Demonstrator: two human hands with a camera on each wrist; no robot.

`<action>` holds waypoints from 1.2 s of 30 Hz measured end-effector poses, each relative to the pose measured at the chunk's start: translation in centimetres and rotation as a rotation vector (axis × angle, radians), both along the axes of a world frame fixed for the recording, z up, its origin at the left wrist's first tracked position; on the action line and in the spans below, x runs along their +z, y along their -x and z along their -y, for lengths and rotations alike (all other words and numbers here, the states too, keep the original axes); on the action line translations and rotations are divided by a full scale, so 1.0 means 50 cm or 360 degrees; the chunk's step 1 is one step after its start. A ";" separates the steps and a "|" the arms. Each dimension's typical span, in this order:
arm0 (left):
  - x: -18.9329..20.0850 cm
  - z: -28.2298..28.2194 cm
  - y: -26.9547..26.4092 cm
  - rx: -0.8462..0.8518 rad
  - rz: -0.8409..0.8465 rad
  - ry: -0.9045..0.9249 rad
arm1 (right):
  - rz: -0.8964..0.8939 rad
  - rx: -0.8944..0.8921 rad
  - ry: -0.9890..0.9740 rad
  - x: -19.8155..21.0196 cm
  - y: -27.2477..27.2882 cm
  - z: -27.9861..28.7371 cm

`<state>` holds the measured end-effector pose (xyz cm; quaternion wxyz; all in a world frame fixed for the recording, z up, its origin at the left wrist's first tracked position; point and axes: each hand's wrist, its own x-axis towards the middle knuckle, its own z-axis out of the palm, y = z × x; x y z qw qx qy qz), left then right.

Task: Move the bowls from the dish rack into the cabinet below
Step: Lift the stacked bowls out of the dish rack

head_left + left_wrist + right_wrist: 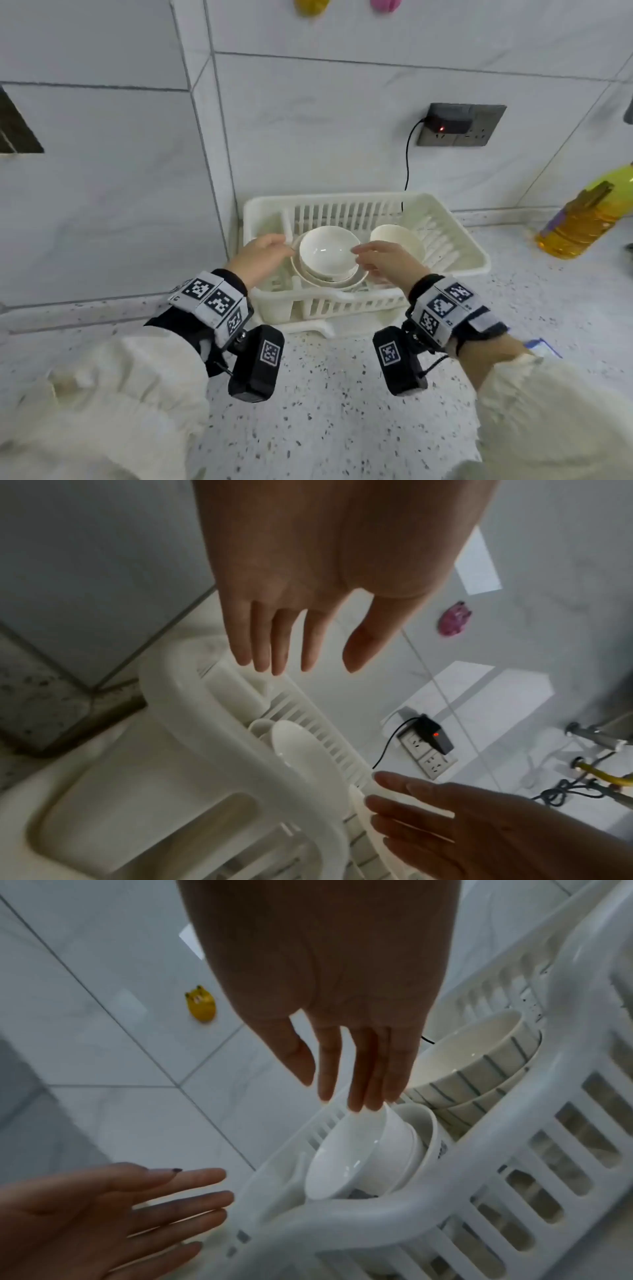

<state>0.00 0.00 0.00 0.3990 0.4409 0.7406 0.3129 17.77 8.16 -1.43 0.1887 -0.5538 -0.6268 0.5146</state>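
Speckled countertop (342, 411) meets grey wall tiles in a corner; a white dish rack (455, 260) sits against the wall.

Left hand (263, 255): fingers straight and spread, holding nothing, at the left side of the stacked white bowls (327, 253). Contact with the rim cannot be confirmed. In the left wrist view the fingers hang above the rack's edge.

Right hand (383, 258): fingers extended and close together, nothing held. In the right wrist view the fingertips (363, 1102) touch or nearly touch the upper rim of the front bowl.

Bowls: the stack leans on its side in the middle of the rack, openings facing the person, between the two hands. Ribbed bowls (479, 1064) sit further right in the rack, behind the right hand.

Oil bottle (582, 219) stands well to the right on the counter. Wall socket (459, 125) with a black plug is above the rack.
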 end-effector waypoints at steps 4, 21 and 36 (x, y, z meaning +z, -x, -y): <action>-0.047 -0.054 0.022 0.0089 0.0097 0.0078 | 0.0216 -0.0193 -0.0055 -0.040 0.036 -0.058; -0.138 -0.159 0.009 -0.0034 0.0271 0.0403 | 0.1286 0.0005 -0.0283 -0.097 0.067 -0.090; -0.159 -0.158 0.017 0.0051 0.0492 0.0302 | 0.0256 -0.0387 0.0414 -0.093 0.066 -0.083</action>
